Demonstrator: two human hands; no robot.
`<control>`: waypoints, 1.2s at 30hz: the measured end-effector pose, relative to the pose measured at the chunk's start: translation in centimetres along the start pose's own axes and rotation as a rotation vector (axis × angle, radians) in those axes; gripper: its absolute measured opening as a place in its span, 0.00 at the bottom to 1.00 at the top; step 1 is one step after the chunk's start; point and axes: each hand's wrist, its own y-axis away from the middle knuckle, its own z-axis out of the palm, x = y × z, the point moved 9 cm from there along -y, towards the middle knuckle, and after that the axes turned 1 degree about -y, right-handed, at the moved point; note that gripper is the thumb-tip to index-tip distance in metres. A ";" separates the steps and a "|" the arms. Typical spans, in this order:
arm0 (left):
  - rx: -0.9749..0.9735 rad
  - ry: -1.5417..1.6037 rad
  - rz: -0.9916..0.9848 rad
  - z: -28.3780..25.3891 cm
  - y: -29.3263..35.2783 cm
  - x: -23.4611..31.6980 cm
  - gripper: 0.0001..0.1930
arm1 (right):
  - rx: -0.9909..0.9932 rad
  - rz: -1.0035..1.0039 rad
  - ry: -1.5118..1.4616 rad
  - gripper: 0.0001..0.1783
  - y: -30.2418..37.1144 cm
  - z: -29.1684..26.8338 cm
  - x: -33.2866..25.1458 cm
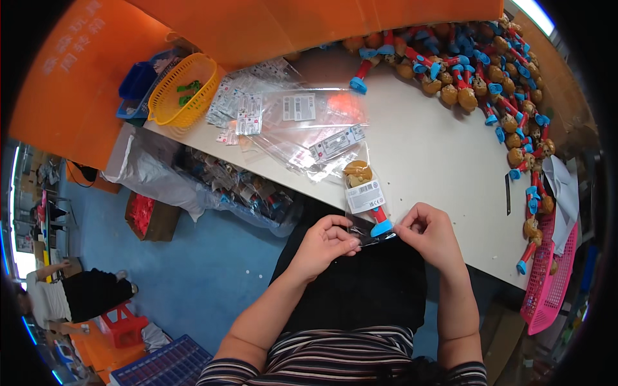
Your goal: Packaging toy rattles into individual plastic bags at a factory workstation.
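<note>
A clear plastic bag (364,181) lies at the table's near edge, its lower end toward me. Inside it are a toy with a brown, rounded head, a red body and a blue foot (382,228), and a white printed label. My left hand (327,243) pinches the bag's near left corner between thumb and fingers. At the near right corner, my right hand (430,235) is closed on the bag's edge with thumb and forefinger. Beyond it lie a stack of flat clear bags (335,106) and loose printed slips (248,114).
Many similar toys (467,96) are heaped along the table's far and right sides. A yellow basket (168,116) with green pieces stands far left. A pink basket (550,283) is at the right edge. Below left sits a sack of bagged toys (257,193). A person (90,296) is farther left.
</note>
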 end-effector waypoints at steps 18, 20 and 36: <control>0.008 0.175 0.183 4.9 0.0 1.2 0.29 | 0.033 0.009 -0.822 0.20 5.9 5.7 3.2; -0.049 0.146 0.200 5.7 0.5 1.5 0.31 | 0.105 0.001 -0.819 0.17 5.9 5.4 3.1; 0.143 0.051 0.240 3.6 -0.1 3.7 0.20 | 0.528 -0.450 0.091 0.23 8.6 4.7 -0.6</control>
